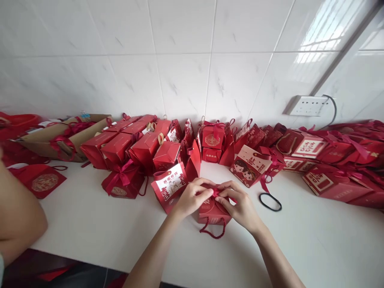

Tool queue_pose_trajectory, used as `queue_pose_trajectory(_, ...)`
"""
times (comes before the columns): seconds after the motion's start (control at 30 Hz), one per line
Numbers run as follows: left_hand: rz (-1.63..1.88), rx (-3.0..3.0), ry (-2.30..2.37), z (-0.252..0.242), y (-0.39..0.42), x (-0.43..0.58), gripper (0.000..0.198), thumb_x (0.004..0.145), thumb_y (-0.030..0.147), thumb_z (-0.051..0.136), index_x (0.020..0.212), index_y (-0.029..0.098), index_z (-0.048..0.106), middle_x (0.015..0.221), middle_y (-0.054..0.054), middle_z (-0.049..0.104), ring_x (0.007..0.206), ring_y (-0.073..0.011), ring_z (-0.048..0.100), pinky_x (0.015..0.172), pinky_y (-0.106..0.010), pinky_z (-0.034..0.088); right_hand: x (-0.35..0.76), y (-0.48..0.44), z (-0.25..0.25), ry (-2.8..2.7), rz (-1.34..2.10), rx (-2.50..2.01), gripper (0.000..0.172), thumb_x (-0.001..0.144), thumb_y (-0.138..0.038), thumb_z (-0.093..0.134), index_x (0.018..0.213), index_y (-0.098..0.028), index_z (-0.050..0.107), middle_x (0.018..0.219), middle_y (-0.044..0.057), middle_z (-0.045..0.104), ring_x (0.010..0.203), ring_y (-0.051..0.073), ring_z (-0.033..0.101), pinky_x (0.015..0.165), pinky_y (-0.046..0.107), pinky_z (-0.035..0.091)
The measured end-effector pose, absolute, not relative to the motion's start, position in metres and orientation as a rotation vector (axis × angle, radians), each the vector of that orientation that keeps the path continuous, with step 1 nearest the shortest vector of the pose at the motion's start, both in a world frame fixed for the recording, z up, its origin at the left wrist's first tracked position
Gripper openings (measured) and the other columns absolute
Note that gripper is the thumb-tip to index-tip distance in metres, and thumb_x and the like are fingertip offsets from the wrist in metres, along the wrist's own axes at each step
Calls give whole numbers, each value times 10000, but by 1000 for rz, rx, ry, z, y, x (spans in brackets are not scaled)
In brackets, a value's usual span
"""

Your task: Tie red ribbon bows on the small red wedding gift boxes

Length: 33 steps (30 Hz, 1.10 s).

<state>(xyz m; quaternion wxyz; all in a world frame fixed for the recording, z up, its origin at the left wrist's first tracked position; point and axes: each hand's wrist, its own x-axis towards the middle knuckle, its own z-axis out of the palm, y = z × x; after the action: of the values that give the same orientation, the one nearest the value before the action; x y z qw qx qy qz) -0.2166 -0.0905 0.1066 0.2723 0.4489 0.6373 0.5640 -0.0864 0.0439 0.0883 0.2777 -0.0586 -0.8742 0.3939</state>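
In the head view a small red gift box (pixel 214 218) stands on the white table in front of me, its dark red rope handle (pixel 213 235) drooping over the near side. My left hand (pixel 196 196) and my right hand (pixel 237 200) meet over its top. Both pinch a magenta ribbon (pixel 215 193) there, thumbs and forefingers almost touching. The fingers partly hide the ribbon, so the shape of its knot cannot be made out. Close by on the left leans a red box with a white printed panel (pixel 170 184).
Rows of red gift boxes (pixel 147 146) line the tiled wall. An open cardboard box (pixel 48 140) with ribbons sits far left, near another person's arm (pixel 21 212). A black elastic loop (pixel 270 202) lies to the right. A power strip (pixel 310 106) is on the wall.
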Motion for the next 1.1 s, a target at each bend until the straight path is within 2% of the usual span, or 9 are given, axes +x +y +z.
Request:
queue_pose_trajectory(0.1, 1592, 1221, 1801, 106, -93, -211, 286, 813, 233, 554, 551, 165, 648, 979, -65, 685, 987, -207, 592, 922, -312, 393, -86, 45, 88, -2378, 1056, -142, 212, 903, -322, 529, 760, -215, 644, 958, 70, 611, 921, 188, 629, 803, 296, 520)
queue_pose_trajectory(0.23, 1741, 1160, 1899, 92, -92, -202, 210, 771, 226, 559, 605, 157, 668, 882, -85, 704, 969, -224, 604, 885, -332, 424, -87, 49, 82, -2358, 933, -62, 203, 894, -348, 535, 775, -227, 646, 879, 52, 624, 831, 157, 653, 717, 210, 527)
queue_pose_trajectory(0.37, 1944, 1082, 1970, 73, -82, -190, 238, 746, 256, 532, 551, 159, 628, 798, -108, 699, 930, -228, 609, 861, -342, 452, -89, 55, 79, -2298, 764, 87, 231, 869, -391, 548, 733, -223, 628, 809, 43, 631, 733, 133, 672, 639, 139, 527)
queue_pose_trajectory(0.63, 2070, 1095, 1981, 59, -75, -188, 268, 739, 299, 536, 508, 176, 591, 731, -97, 699, 902, -226, 627, 863, -343, 477, -92, 61, 80, -2269, 711, 199, 275, 859, -440, 545, 709, -219, 611, 766, 44, 629, 649, 126, 671, 557, 115, 531)
queue_pose_trajectory(0.87, 2018, 1217, 2056, 67, -81, -190, 378, 879, 323, 464, 572, 162, 614, 782, -100, 701, 888, -212, 633, 816, -323, 498, -88, 55, 81, -2355, 848, 67, 205, 868, -365, 533, 734, -219, 585, 823, 41, 607, 714, 133, 640, 617, 175, 522)
queue_pose_trajectory(0.97, 1982, 1288, 2101, 71, -87, -191, 352, 903, 316, 456, 650, 160, 646, 795, -91, 685, 852, -201, 624, 791, -328, 489, -84, 52, 87, -2420, 973, 13, 191, 877, -293, 500, 711, -209, 546, 856, 50, 594, 787, 156, 623, 695, 237, 516)
queue_pose_trajectory(1.03, 1965, 1337, 2142, 73, -91, -191, 352, 924, 300, 407, 726, 166, 664, 829, -90, 671, 870, -202, 603, 823, -357, 462, -82, 51, 91, -2426, 1046, -14, 178, 863, -242, 486, 692, -203, 510, 899, 62, 588, 849, 176, 609, 757, 283, 504)
queue_pose_trajectory(1.1, 1908, 1400, 2184, 76, -95, -191, 298, 907, 285, 436, 742, 183, 663, 825, -73, 662, 881, -211, 584, 862, -390, 422, -82, 51, 94, -2425, 1109, -42, 140, 839, -198, 485, 700, -199, 498, 950, 71, 582, 900, 190, 595, 807, 322, 488)
